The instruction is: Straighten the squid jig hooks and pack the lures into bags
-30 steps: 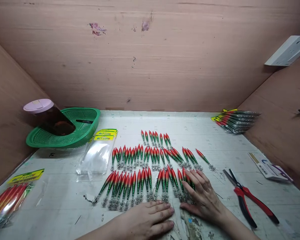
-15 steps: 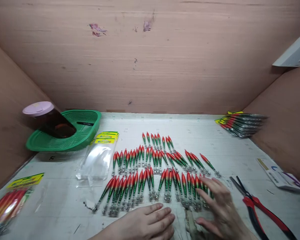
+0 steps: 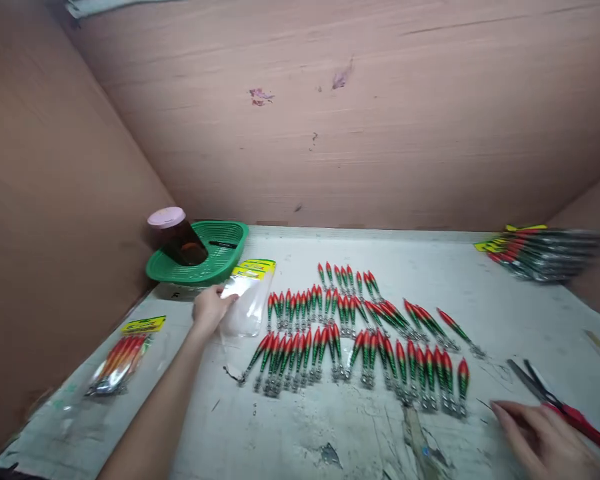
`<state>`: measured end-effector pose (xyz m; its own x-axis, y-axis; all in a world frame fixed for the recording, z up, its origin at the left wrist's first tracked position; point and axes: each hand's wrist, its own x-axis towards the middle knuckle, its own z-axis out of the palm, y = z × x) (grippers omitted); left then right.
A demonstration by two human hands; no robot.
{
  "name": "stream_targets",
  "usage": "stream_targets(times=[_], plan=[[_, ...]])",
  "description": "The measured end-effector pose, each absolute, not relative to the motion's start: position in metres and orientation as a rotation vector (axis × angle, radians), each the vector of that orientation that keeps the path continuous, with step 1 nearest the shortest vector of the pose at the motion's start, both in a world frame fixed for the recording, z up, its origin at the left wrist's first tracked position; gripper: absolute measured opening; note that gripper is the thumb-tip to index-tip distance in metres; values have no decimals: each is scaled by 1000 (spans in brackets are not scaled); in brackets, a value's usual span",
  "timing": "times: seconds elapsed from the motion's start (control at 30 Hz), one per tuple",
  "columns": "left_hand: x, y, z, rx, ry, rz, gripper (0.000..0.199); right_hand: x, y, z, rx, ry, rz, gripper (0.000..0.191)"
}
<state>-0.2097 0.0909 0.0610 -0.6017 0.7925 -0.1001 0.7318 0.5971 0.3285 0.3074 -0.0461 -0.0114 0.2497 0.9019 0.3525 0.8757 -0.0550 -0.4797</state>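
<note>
My left hand [image 3: 213, 308] reaches to the stack of clear bags [image 3: 247, 300] with yellow header cards, its fingers closed on the left edge of the bags. At the lower right, my right hand [image 3: 550, 437] rests near the red-handled pliers [image 3: 573, 417], fingers curled; what they hold, if anything, is hidden. Between the hands, red and green lures [image 3: 325, 347] lie in three uneven rows on the white table, their red tips pointing away from me and their metal hooks towards me.
A green basket [image 3: 237, 233] holds a dark container with a pink lid [image 3: 167, 217] and a black pen. Packed orange lures [image 3: 125, 360] lie at the left, packed red and green lures [image 3: 550, 253] at the back right. Wooden walls surround the table.
My left hand has moved from in front of the lures to the clear bags. My right hand has left the lures and moved right, towards the pliers. The view has turned left.
</note>
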Motion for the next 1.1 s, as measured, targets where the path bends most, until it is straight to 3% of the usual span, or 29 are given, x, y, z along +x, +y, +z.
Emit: stream_targets(times=[0.07,0.2,0.57,0.77,1.1], plan=[[-208,85,65,1225,2596,473,23,300,-36,3,-2038,-1529,262,38],[-205,79,80,1133,2573,700,10,292,-14,15,-2161,-1494,351,37],[-170,36,124,557,1809,1606,33,291,-15,5,-2215,-1369,452,37],[-116,-10,105,36,1328,1593,39,274,-54,-12,-2127,-1364,538,35],[-38,-46,87,-116,1235,1390,31,269,-65,-16,-2087,-1292,326,30]])
